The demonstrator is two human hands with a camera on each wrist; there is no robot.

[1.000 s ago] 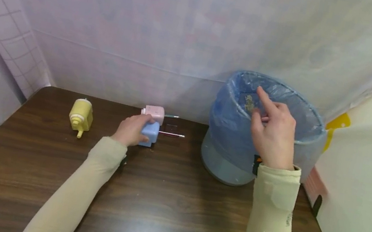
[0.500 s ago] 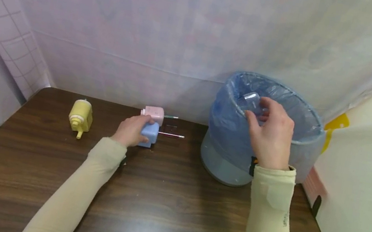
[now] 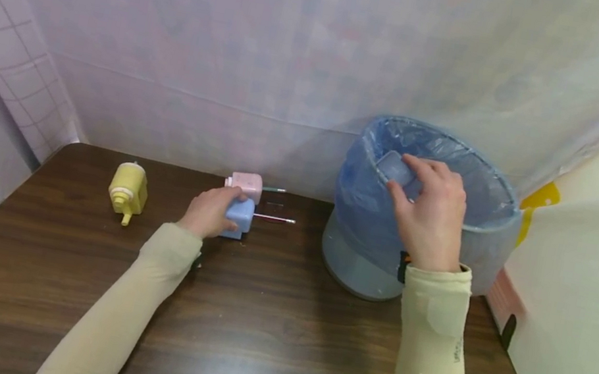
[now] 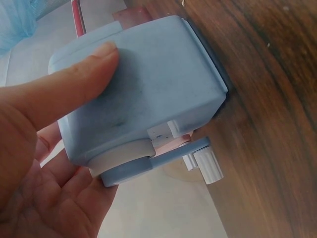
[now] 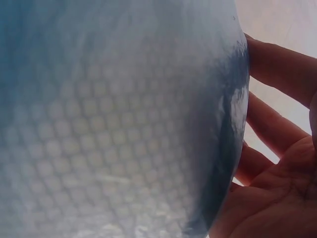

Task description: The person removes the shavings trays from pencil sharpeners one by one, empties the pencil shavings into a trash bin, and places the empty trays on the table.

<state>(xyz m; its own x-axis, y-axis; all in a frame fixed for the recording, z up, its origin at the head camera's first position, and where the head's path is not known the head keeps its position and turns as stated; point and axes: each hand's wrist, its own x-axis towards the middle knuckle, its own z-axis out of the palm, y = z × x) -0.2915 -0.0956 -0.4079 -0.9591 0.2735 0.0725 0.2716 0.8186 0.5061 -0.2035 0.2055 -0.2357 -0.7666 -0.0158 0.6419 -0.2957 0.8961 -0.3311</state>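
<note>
My left hand (image 3: pixel 211 210) grips a blue crank pencil sharpener (image 3: pixel 239 216) on the table, thumb over its side. In the left wrist view its crank handle (image 4: pixel 208 163) has a white knob. A pencil (image 3: pixel 274 218) sticks out of its right side. Over the bag-lined bin (image 3: pixel 367 259), my right hand (image 3: pixel 432 217) pinches a small clear plastic box (image 3: pixel 395 166) between thumb and fingers, just inside the opening. The bag (image 5: pixel 124 119) fills most of the right wrist view and hides the box, with fingers (image 5: pixel 275 119) showing beyond its edge.
A pink sharpener (image 3: pixel 247 186) with a teal pencil (image 3: pixel 273 190) stands behind the blue one. To the left is a yellow sharpener (image 3: pixel 128 189). The table (image 3: pixel 248 338) meets a draped wall at the back, and a patterned sheet (image 3: pixel 587 298) hangs at right.
Pale shavings seen at the right hand a second ago no longer show. The right hand's index finger has bent from outstretched onto the clear box, and the hand shifted slightly left. The left hand stays put.
</note>
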